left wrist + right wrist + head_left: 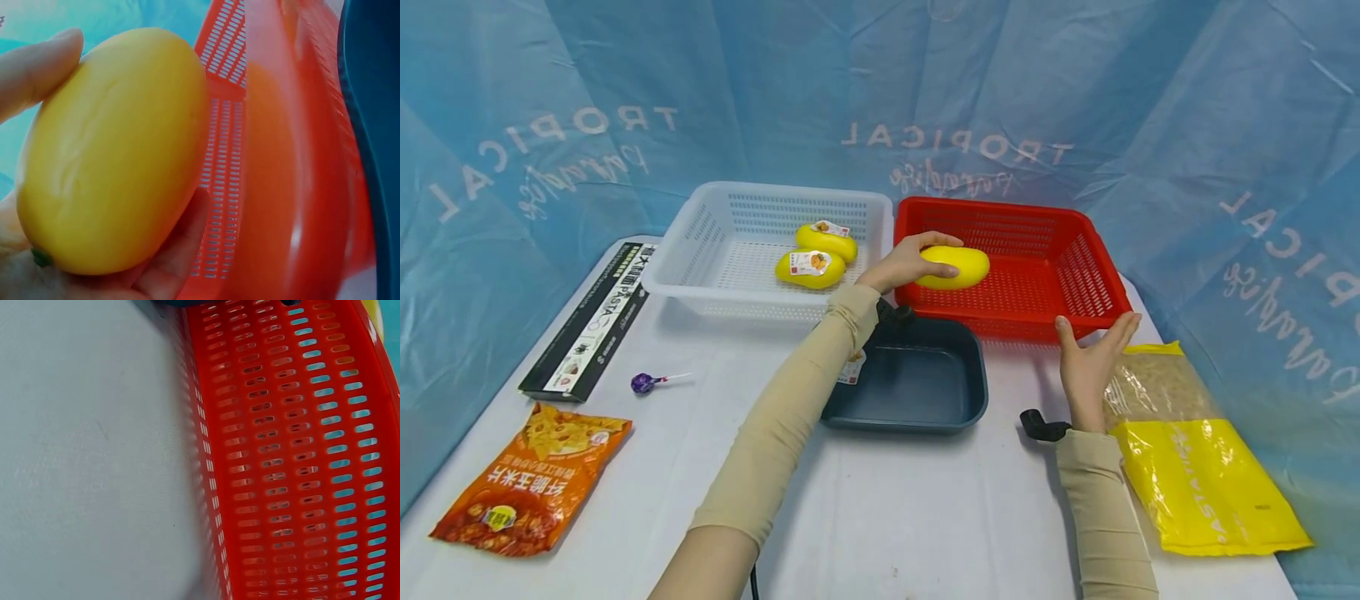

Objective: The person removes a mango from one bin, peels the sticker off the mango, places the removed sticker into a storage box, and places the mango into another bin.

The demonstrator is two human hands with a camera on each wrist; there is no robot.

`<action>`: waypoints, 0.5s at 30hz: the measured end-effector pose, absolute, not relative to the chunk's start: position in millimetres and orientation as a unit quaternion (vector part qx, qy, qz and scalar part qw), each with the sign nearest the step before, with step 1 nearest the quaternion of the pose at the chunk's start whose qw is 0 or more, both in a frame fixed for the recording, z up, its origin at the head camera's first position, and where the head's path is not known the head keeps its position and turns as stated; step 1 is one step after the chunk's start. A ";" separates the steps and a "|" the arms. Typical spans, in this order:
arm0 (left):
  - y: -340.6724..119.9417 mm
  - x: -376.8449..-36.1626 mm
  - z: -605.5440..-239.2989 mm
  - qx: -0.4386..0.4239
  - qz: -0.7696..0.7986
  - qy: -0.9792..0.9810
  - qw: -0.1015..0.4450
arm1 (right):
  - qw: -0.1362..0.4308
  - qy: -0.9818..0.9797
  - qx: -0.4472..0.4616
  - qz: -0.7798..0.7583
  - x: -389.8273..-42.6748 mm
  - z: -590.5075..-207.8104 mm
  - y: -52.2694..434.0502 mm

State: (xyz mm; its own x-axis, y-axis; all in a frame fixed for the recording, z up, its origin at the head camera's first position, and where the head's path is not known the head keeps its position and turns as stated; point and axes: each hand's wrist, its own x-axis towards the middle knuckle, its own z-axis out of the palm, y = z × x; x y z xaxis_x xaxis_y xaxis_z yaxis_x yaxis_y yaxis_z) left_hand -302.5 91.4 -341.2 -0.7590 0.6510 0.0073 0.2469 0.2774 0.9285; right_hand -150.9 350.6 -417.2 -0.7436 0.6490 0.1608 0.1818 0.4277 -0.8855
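Observation:
My left hand [906, 265] holds a smooth, yellow, mango-like fruit [958, 267] over the left part of the red basket [1030, 287]. In the left wrist view, a small green stem end shows on the fruit [115, 156], with thumb and fingers around it. Below and beside it is the basket's slotted wall [222, 169]. At the basket's front right corner is my right hand [1090, 362], thumb and fingers spread, fingertips right at the rim. The right wrist view shows the slotted red wall [281, 456] but not the hand.
Two labelled yellow fruits [812, 268] lie in the white basket [681, 292]. A dark blue tray [917, 417] sits in front, partly behind my left forearm. Around are a pasta box [591, 321], lollipop [643, 383], orange snack bag [531, 483] and yellow pasta bag [1210, 483].

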 end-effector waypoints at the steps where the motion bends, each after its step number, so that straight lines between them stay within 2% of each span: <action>1: 91.7 -303.2 -341.4 0.290 0.528 0.775 0.191 | 0.245 -0.810 -0.256 0.467 -150.7 -416.6 350.6; 6: 93.6 -306.4 -341.1 0.295 0.512 0.784 0.189 | 0.223 -0.820 -0.253 0.462 -148.7 -413.5 351.3; 15: 96.3 -312.4 -339.7 0.306 0.470 0.798 0.218 | 0.214 -0.824 -0.254 0.459 -147.6 -415.2 351.9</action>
State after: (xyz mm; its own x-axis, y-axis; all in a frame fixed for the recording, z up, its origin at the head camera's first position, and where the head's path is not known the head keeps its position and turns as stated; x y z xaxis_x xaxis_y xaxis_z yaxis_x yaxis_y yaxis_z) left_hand -312.4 96.3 -339.7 -0.7171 0.6943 -0.0608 0.2835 0.3702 0.8846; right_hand -147.6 351.9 -415.2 -0.7796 0.6146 0.1203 0.2211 0.4498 -0.8653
